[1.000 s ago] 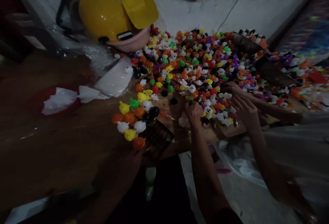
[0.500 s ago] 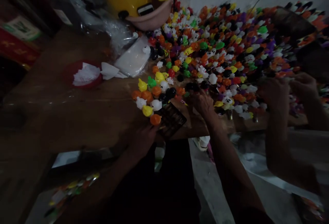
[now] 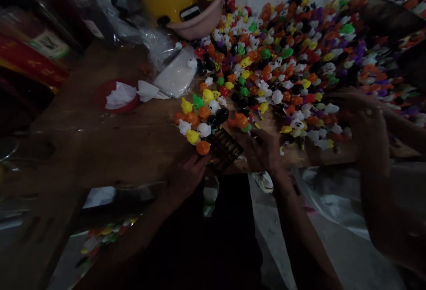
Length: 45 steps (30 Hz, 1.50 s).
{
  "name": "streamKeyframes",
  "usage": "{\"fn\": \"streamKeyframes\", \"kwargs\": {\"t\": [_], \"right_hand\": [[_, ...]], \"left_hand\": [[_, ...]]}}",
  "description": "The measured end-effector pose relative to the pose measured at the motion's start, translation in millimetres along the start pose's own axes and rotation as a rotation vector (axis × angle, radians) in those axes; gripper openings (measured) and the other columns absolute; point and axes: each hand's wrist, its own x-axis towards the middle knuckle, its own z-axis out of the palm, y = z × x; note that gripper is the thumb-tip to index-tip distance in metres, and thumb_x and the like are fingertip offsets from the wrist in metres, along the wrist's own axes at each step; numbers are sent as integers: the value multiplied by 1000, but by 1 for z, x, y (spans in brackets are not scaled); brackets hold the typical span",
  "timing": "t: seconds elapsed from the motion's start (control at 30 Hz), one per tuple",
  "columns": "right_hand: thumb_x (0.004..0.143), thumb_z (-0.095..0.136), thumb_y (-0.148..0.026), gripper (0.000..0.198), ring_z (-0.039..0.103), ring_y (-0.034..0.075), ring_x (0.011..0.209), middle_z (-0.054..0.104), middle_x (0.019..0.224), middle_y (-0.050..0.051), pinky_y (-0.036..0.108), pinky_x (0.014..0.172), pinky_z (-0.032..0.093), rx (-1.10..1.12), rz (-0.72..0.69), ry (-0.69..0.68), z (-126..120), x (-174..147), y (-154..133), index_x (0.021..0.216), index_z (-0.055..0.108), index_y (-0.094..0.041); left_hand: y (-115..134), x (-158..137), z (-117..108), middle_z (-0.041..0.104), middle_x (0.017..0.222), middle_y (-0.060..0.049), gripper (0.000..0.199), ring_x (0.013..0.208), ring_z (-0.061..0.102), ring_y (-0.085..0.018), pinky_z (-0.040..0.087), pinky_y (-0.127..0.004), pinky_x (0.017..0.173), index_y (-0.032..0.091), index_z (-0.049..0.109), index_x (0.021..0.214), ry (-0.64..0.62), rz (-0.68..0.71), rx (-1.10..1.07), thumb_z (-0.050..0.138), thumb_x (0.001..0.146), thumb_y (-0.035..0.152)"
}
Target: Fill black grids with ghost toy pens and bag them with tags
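My left hand [image 3: 189, 173] is at the table's front edge, its fingers closed beside the left side of a dark slotted tray [image 3: 229, 147]. An orange pumpkin-like toy [image 3: 203, 148] sits right above its fingertips. Several small toy heads stand clustered at the tray's far left side, among them a yellow one [image 3: 192, 137] and a white one [image 3: 204, 129]. To the right of the tray is my right hand [image 3: 266, 150], fingers bent together, close to an orange toy [image 3: 241, 120] and a green one [image 3: 246, 128]. Dimness hides what either hand holds.
A large heap of small colourful toys [image 3: 286, 68] covers the table's back right. Another person's hands [image 3: 369, 112] work at its right side. A red dish with white papers [image 3: 121, 95], a clear plastic bag [image 3: 176, 74] and a yellow helmet in a pink basin [image 3: 196, 28] stand leftward.
My right hand has drawn back from the toy heap towards the tray. My left hand stays beside the tray. The other person's hands have shifted, and the view has moved slightly.
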Motion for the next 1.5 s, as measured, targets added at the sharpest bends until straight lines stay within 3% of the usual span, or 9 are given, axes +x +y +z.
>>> {"fn": "streamKeyframes", "kwargs": {"t": [0.13, 0.3, 0.5, 0.7, 0.83, 1.03, 1.27, 1.5], "right_hand": [[88, 68, -62, 43, 58, 14, 68, 71, 81, 3, 25, 64, 47, 500, 182, -76, 25, -28, 0, 87, 69, -19], [86, 70, -67, 47, 54, 12, 66, 67, 78, 1, 23, 61, 45, 660, 249, -117, 35, -28, 2, 86, 68, -21], [85, 74, -55, 36, 55, 13, 66, 65, 73, -1, 25, 63, 47, 531, 206, -59, 38, -33, 0, 80, 69, -20], [91, 70, -48, 27, 69, 23, 94, 76, 94, 4, 38, 91, 56, 345, 19, 13, 60, -37, -20, 90, 77, -22], [93, 68, -51, 31, 70, 24, 86, 74, 85, 3, 39, 86, 59, 365, 30, 86, 77, -29, -25, 88, 77, -22], [99, 61, -43, 29, 69, 22, 90, 76, 90, 4, 35, 85, 56, 239, -38, -87, 90, -26, -29, 89, 78, -22], [100, 58, -32, 25, 65, 21, 83, 74, 84, 6, 32, 80, 52, -53, -147, -99, 96, -25, -21, 81, 71, -21], [102, 52, -21, 25, 64, 20, 81, 72, 85, 8, 31, 82, 51, -94, -262, -126, 106, -26, -18, 83, 68, -20]], "left_hand": [[3, 2, 7, 74, 125, -6, 39, 105, 74, -18, 60, -26, 98, 25, 74, 133, 115, -32, -75, 60, 99, 14], [-3, 4, 13, 77, 117, -8, 39, 98, 75, -20, 62, -28, 88, 27, 74, 133, 109, 7, 37, 55, 102, 14], [-9, 3, 13, 77, 112, -9, 40, 98, 74, -22, 61, -30, 87, 28, 74, 133, 74, 56, 115, 57, 101, 11], [-12, 5, 18, 76, 111, -10, 41, 103, 72, -24, 58, -32, 89, 30, 74, 134, 39, 54, 133, 54, 103, 13], [-13, 7, 18, 76, 106, -10, 39, 101, 72, -23, 57, -31, 87, 29, 77, 129, 47, 59, 140, 51, 104, 13], [-12, 8, 18, 76, 101, -11, 34, 97, 73, -23, 58, -30, 83, 26, 80, 120, 27, 49, 132, 54, 103, 12], [-11, 4, 11, 77, 111, -10, 37, 101, 73, -22, 59, -30, 87, 25, 76, 127, 47, 124, 131, 52, 103, 11], [-13, 3, 17, 78, 104, -10, 38, 93, 72, -22, 58, -30, 80, 25, 79, 122, 36, 104, 140, 52, 101, 8]]}}
